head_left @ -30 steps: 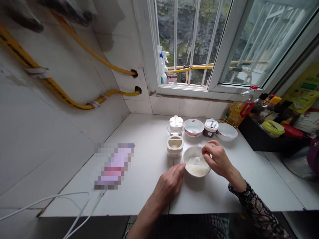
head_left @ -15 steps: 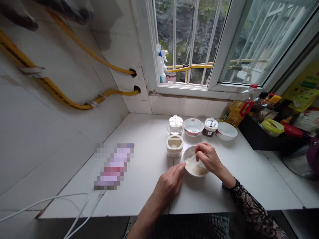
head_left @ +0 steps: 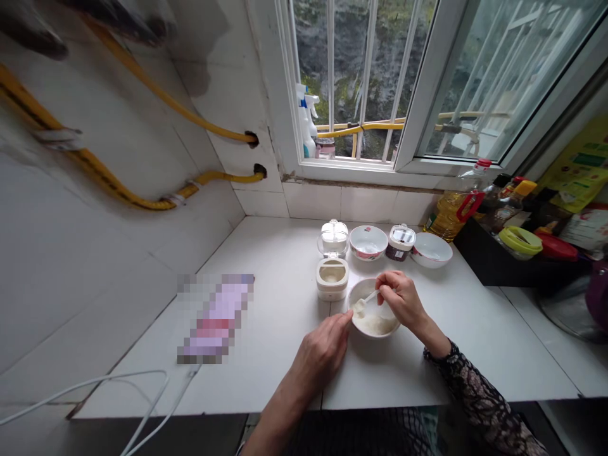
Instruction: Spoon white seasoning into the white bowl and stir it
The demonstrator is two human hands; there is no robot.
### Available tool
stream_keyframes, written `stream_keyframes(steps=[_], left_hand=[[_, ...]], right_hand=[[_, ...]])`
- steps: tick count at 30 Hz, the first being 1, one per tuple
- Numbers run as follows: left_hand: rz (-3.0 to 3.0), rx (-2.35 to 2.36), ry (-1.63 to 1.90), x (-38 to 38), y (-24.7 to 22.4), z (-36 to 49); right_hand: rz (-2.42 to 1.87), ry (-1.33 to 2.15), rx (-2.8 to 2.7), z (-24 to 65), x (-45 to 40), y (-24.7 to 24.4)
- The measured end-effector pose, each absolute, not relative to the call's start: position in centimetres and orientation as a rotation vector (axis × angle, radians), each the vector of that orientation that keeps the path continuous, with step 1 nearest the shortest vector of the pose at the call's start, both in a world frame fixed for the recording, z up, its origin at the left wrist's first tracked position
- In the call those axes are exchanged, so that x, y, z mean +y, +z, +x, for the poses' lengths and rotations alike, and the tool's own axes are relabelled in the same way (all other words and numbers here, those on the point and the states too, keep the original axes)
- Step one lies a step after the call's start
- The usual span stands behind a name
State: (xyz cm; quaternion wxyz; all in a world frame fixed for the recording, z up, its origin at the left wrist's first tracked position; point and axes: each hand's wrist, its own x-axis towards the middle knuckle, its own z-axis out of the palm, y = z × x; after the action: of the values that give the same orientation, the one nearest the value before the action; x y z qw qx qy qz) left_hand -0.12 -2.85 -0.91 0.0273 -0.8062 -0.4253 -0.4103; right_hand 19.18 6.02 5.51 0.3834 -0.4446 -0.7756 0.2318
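A white bowl (head_left: 373, 335) with pale powder (head_left: 380, 324) in it stands on the counter. My left hand (head_left: 327, 345) is at its left side, fingers together and fingertips on the rim, steadying it; the thumb is hidden. My right hand (head_left: 401, 303) pinches the handle of a small white spoon (head_left: 369, 299) above the bowl. The spoon's head carries some powder and is near the inner left wall, close to my left fingertips. Just behind to the left is a cream canister (head_left: 332, 291) with its clear-and-white lid (head_left: 334, 235) flipped up.
Behind stand a patterned bowl (head_left: 368, 244), a closed dark-filled jar (head_left: 399, 243) and another bowl (head_left: 431, 251). An oil bottle (head_left: 446, 212) and a black rack (head_left: 479, 253) of condiments are at right. A blurred purple item (head_left: 216, 320) with a white cable (head_left: 164, 380) lies left.
The spoon's head has turned so that its powder shows more plainly inside the bowl. My right hand has shifted slightly to the right; my left hand stays at the rim.
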Motion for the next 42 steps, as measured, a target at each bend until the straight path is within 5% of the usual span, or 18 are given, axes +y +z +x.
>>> stream_keyframes(steps=[19,25,33,42], left_hand=[[-2.485,-1.317,-1.242,-2.9,-1.3,-0.2],[-2.472,-1.295,-1.257,-2.8,-1.3,-0.1],[-2.499,-1.338,-1.222,-2.8,-1.2,-0.1],[-2.499,-1.342,-1.217,-2.8,-1.1,0.0]], right_hand=[[-1.107,1.243,-1.317,21.0,7.5,6.1],[-0.982,1.083,-1.432,18.6,7.5,7.7],[-0.657,0.155,-2.218,15.7,6.2,7.1],[-0.874,0.526,-1.780,19.4,6.8,7.3]])
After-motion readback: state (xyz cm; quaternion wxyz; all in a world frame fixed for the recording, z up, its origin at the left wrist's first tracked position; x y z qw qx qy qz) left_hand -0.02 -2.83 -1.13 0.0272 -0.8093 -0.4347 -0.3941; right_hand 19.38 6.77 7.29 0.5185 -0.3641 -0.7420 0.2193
